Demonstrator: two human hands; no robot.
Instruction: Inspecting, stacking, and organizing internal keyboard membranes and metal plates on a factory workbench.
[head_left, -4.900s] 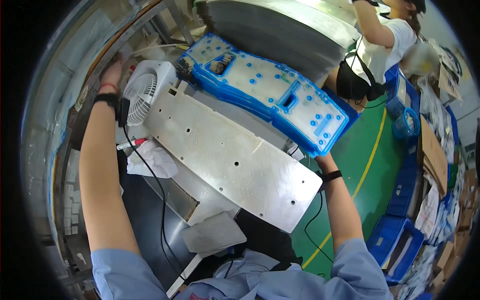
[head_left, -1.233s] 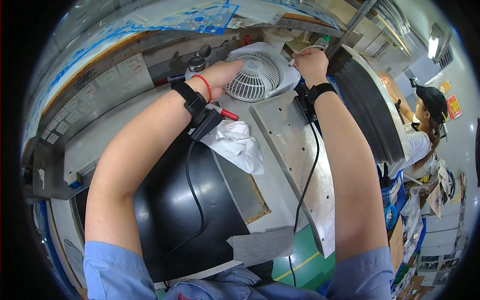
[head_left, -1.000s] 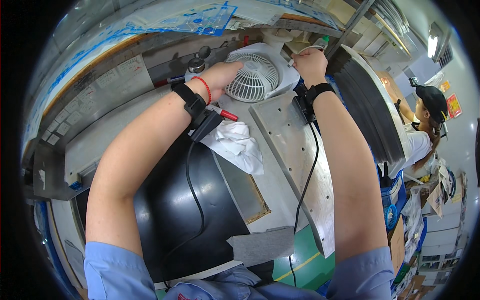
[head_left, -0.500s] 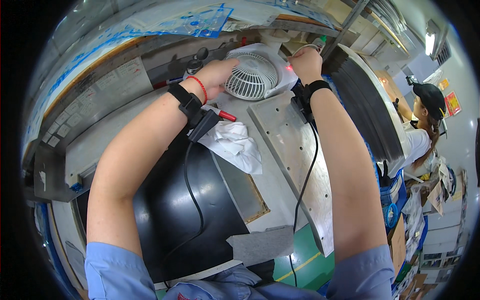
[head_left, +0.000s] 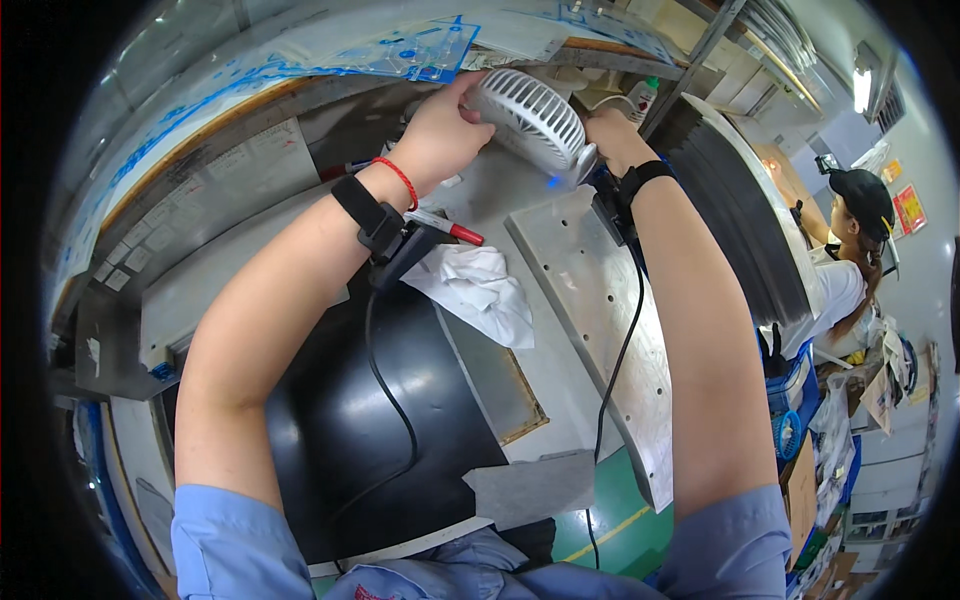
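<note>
A small white fan [head_left: 530, 110] with a round slatted grille is tilted up at the far end of the bench, its grille facing up and away to the right. My left hand [head_left: 448, 135] grips the left side of its grille, thumb on the near side. My right hand [head_left: 614, 138] is closed at the fan's right edge, by the hinge; its fingertips are partly hidden. A blue light glows low on the fan. Behind the right hand loops a white cable [head_left: 612, 100]. Both wrists carry black straps with small devices and cables.
A white cloth [head_left: 475, 290] and a red-capped marker [head_left: 452, 230] lie below the fan. Right of them is a metal plate with holes [head_left: 590, 290]; a black sheet [head_left: 370, 400] lies nearer. A dark stack of sheets [head_left: 735, 210] stands right, with a person [head_left: 850, 240] beyond.
The fan has been tipped up and shifted right, and its light has gone from red to blue. My left hand rose with it; my right hand came down closer to its edge.
</note>
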